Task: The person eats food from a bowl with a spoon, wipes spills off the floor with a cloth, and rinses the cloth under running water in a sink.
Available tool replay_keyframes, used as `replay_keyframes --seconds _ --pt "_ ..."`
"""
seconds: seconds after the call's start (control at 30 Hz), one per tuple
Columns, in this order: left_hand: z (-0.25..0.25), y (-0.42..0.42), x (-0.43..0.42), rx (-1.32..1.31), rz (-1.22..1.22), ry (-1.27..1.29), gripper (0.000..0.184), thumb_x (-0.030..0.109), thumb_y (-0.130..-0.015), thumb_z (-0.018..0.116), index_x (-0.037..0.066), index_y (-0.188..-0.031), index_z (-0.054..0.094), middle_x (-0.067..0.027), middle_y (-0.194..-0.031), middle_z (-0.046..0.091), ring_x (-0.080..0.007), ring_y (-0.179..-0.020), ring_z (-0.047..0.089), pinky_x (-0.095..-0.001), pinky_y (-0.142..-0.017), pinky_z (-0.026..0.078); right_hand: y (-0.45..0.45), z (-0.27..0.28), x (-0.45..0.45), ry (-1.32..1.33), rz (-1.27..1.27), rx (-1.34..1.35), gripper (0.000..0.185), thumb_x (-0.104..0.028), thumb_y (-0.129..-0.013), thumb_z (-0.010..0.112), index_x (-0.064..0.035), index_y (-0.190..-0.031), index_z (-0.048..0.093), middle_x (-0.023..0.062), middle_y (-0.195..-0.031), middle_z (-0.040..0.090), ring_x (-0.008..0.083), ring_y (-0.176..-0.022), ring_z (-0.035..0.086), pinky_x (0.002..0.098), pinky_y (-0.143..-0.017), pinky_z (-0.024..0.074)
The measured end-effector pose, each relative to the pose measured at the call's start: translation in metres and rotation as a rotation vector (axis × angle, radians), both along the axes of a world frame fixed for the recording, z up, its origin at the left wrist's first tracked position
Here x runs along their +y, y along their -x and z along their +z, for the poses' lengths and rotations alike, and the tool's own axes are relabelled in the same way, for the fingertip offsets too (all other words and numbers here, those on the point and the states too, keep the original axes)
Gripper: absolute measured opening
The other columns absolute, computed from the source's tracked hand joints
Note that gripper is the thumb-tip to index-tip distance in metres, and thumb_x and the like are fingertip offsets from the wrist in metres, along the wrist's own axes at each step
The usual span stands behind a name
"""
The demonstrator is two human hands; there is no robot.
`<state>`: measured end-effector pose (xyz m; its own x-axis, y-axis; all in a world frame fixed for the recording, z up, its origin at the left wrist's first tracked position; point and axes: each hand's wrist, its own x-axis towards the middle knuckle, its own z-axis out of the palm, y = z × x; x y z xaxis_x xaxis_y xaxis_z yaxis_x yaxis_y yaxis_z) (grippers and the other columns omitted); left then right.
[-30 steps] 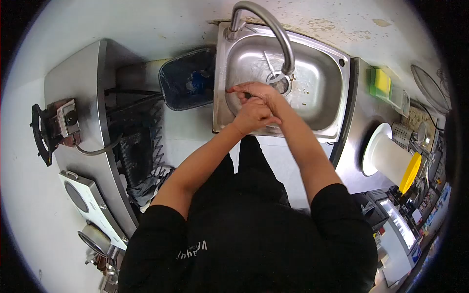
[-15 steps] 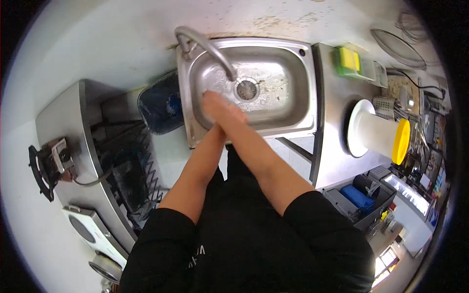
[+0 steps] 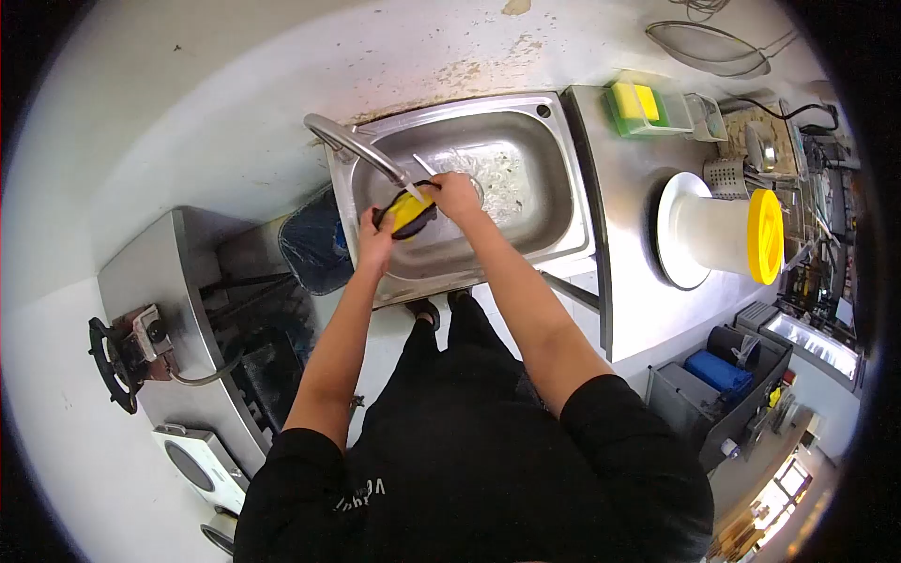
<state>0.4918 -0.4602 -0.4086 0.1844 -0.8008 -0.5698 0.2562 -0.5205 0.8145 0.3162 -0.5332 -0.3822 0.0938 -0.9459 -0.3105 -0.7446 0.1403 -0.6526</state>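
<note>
Over the left part of the steel sink (image 3: 554,246), both hands hold a soft-looking yellow piece with dark edges (image 3: 410,214), maybe a cloth. My left hand (image 3: 375,242) grips its left end, fingers closed on the dark edge. The upper right end is in my right hand (image 3: 455,195), also closed. Directly above it is the mouth of the curved faucet (image 3: 361,148), and a pale stream of water runs onto the yellow face. A thin white strip (image 3: 424,164) shows just behind the piece; its kind is unclear. My right hand partly covers the drain (image 3: 477,192).
Right of the sink, a steel counter (image 3: 629,202) bears a green-and-clear container with a yellow sponge (image 3: 638,101) and a white cylinder with a yellow rim (image 3: 765,236). A dark bin (image 3: 314,239) stands left of the sink. A burner (image 3: 141,338) is on the left counter.
My hands were crossed together and blurred low in the sink; now they are apart, holding the yellow dark-edged piece under the faucet. The view has shifted slightly.
</note>
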Motion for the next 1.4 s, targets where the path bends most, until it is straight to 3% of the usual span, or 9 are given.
replay_keyframes --seconds 0.1,0.3,0.43,0.63,0.8,0.97,1.07,1.17,1.4 --pt "-0.031 0.007 -0.002 -0.997 -0.399 0.295 0.064 0.021 -0.074 0.076 0.002 -0.123 0.040 -0.0131 -0.119 0.052 -0.0227 -0.105 0.053 -0.0329 -0.088 0.045 -0.014 0.014 -0.006 0.134 0.045 0.025 0.022 -0.024 -0.079 0.062 -0.0027 -0.084 0.068 0.0204 -0.079 0.064 0.0376 -0.076 0.061 0.0423 -0.070 0.0488" --pt "0.039 0.050 -0.055 -0.267 -0.494 -0.039 0.071 0.025 -0.062 0.083 -0.003 -0.117 0.046 -0.0141 -0.111 0.059 -0.0246 -0.098 0.060 -0.0362 -0.077 0.049 0.005 0.110 -0.010 0.122 0.198 -0.224 0.017 -0.015 -0.077 0.061 0.0000 -0.085 0.064 0.0196 -0.078 0.065 0.0330 -0.068 0.063 0.0393 -0.065 0.0500" --pt "0.022 0.063 -0.069 -0.496 -0.512 0.020 0.036 0.018 -0.067 0.075 0.005 -0.097 0.061 -0.0157 -0.086 0.066 -0.0330 -0.084 0.064 -0.0373 -0.071 0.050 0.046 0.134 -0.016 -0.019 -0.385 -0.975 0.022 -0.020 -0.088 0.057 0.0016 -0.087 0.062 0.0029 -0.074 0.060 0.0096 -0.070 0.053 0.0255 -0.062 0.0423" --pt "0.079 0.073 -0.042 -0.885 -0.449 0.433 0.046 0.013 -0.071 0.070 0.005 -0.112 0.052 -0.0143 -0.096 0.063 -0.0220 -0.086 0.062 -0.0309 -0.073 0.049 0.054 -0.019 0.005 -0.085 -0.499 -0.761 0.054 -0.047 -0.091 0.046 0.0025 -0.111 0.056 0.0099 -0.103 0.063 0.0196 -0.094 0.059 0.0328 -0.081 0.0451" --pt "0.061 0.068 -0.032 -0.397 -0.438 0.456 0.055 0.002 -0.071 0.068 0.004 -0.122 0.048 -0.0124 -0.103 0.060 -0.0257 -0.094 0.059 -0.0334 -0.085 0.047 -0.010 -0.011 0.040 -0.445 -0.812 -1.996 0.060 -0.056 -0.090 0.041 -0.0020 -0.113 0.055 0.0102 -0.106 0.062 0.0245 -0.098 0.059 0.0398 -0.089 0.0457" --pt "0.012 0.022 0.009 -0.775 -0.263 0.482 0.066 0.013 -0.073 0.075 0.011 -0.130 0.043 -0.0131 -0.115 0.049 -0.0300 -0.094 0.057 -0.0372 -0.084 0.049 -0.019 -0.026 0.019 -0.367 -0.920 -1.892 0.034 -0.036 -0.086 0.060 -0.0056 -0.101 0.057 0.0088 -0.091 0.064 0.0238 -0.081 0.063 0.0360 -0.074 0.0519" --pt "0.046 0.017 0.002 0.483 -0.197 -0.340 0.070 0.052 -0.085 0.056 0.011 -0.137 0.032 -0.0163 -0.122 0.048 -0.0308 -0.115 0.050 -0.0448 -0.089 0.047 -0.014 -0.013 0.007 -0.354 -0.445 -1.243 0.028 -0.011 -0.076 0.071 -0.0032 -0.099 0.058 0.0047 -0.087 0.062 0.0133 -0.078 0.060 0.0275 -0.068 0.0494" --pt "0.053 0.041 -0.017 0.972 -0.010 -0.242 0.081 0.067 -0.081 0.047 0.011 -0.137 0.032 -0.0164 -0.127 0.046 -0.0338 -0.106 0.054 -0.0495 -0.092 0.044 0.005 0.021 0.012 -0.289 -0.082 -0.896 0.033 -0.012 -0.076 0.072 -0.0019 -0.104 0.058 0.0034 -0.088 0.061 0.0116 -0.077 0.058 0.0264 -0.068 0.0490" --pt "0.022 0.144 -0.049 0.422 0.426 -0.004 0.027 0.027 -0.084 0.065 0.004 -0.093 0.056 -0.0062 -0.083 0.062 -0.0178 -0.074 0.062 -0.0301 -0.069 0.051 0.048 0.021 0.027 -0.267 -0.639 -1.425 0.026 -0.015 -0.081 0.066 -0.0026 -0.103 0.061 0.0053 -0.092 0.063 0.0155 -0.086 0.060 0.0287 -0.077 0.0488"
